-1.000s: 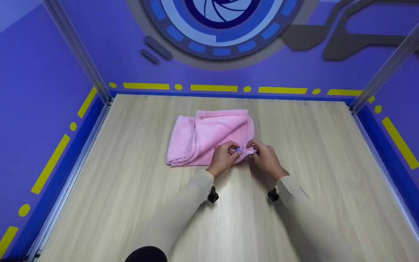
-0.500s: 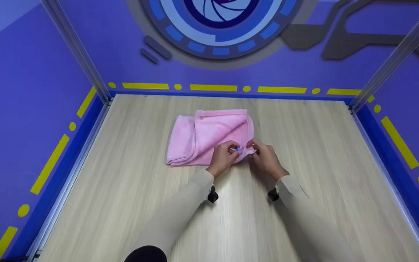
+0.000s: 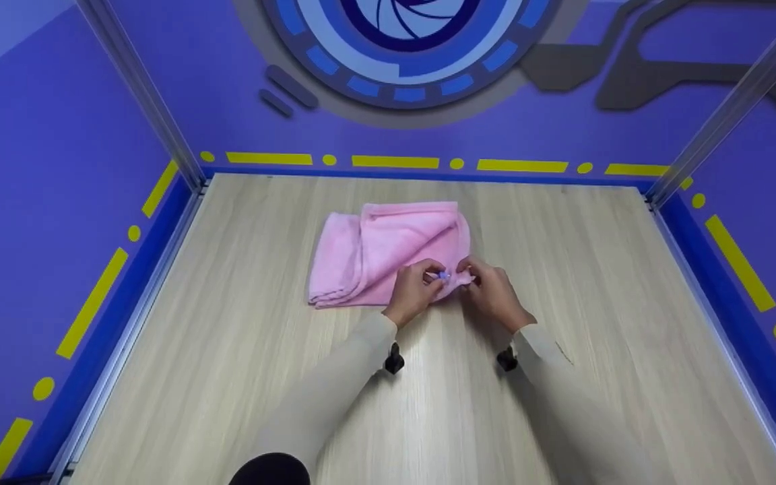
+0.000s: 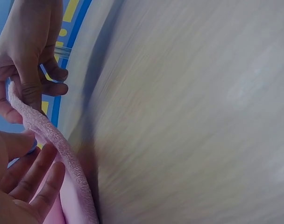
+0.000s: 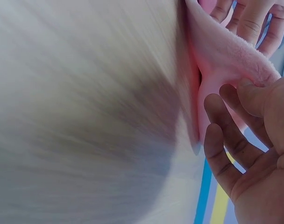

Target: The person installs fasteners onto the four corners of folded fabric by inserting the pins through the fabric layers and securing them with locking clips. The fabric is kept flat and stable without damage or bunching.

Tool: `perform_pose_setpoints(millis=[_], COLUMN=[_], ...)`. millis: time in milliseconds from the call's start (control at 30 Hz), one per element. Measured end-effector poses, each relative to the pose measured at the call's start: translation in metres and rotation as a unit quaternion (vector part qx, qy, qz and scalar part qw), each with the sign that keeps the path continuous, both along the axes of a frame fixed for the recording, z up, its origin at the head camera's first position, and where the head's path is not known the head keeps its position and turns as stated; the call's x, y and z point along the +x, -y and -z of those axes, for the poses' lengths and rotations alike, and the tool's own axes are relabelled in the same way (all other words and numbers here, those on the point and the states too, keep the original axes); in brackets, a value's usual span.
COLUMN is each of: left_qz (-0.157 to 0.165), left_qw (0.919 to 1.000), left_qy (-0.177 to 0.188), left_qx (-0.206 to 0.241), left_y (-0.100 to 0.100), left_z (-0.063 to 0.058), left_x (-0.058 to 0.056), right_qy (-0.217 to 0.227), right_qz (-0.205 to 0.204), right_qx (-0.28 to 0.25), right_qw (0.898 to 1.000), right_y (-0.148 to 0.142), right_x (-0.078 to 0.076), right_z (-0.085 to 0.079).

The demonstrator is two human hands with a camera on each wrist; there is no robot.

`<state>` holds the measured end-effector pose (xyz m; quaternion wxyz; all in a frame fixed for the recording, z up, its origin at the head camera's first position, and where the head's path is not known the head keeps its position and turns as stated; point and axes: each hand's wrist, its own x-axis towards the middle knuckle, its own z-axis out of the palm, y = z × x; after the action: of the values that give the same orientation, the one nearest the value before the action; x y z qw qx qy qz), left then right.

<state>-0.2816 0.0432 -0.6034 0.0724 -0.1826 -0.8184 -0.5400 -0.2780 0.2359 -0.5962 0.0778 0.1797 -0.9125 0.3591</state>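
Note:
A folded pink plush cloth (image 3: 395, 236), like a towel or small blanket, lies on the table, one layer turned back diagonally. At its near right corner, my left hand (image 3: 415, 286) pinches a small blue piece (image 3: 442, 275) between thumb and forefinger, against the cloth. Its exact kind is too small to tell and mostly hidden by the fingers. Just to the right, my right hand (image 3: 492, 289) pinches the raised corner of the cloth with thumb and forefinger. The left wrist view shows the cloth's fuzzy edge (image 4: 62, 147) running between both hands; the right wrist view shows it lifted off the tabletop.
The wood-grain table (image 3: 253, 377) is bounded by a blue-purple back wall (image 3: 226, 121) and side walls with yellow dashes. Metal posts (image 3: 152, 101) stand at the far corners. A black round object (image 3: 271, 469) shows at the bottom edge.

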Motion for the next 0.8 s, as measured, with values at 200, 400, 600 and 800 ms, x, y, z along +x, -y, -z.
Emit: perform_pose_setpoints(millis=[200, 400, 600, 800], left_qz=[-0.019, -0.027, -0.030, -0.043], left_qw=[0.9985, 0.9945, 0.9935, 0.9919], left_qy=[-0.032, -0.055, -0.061, -0.046], left_qx=[-0.041, -0.085, -0.091, -0.110], left_y=[0.0014, 0.0014, -0.0018, -0.0069], left_z=[-0.0024, -0.0041, -0.0035, -0.0050], left_x=[-0.0030, -0.0054, -0.0060, -0.0048], right_qy=[-0.010, -0.019, -0.010, -0.020], right_qz=[-0.005, 0.002, 0.005, 0.014], right_qx=[0.002, 0.004, 0.001, 0.019], right_qw=[1.000, 1.000, 1.000, 1.000], right_y=[0.0001, 0.0014, 0.0024, 0.0034], right_x=[-0.0001, -0.0005, 0.0007, 0.0009], right_z=[-0.0021, -0.0033, -0.0034, -0.0031])
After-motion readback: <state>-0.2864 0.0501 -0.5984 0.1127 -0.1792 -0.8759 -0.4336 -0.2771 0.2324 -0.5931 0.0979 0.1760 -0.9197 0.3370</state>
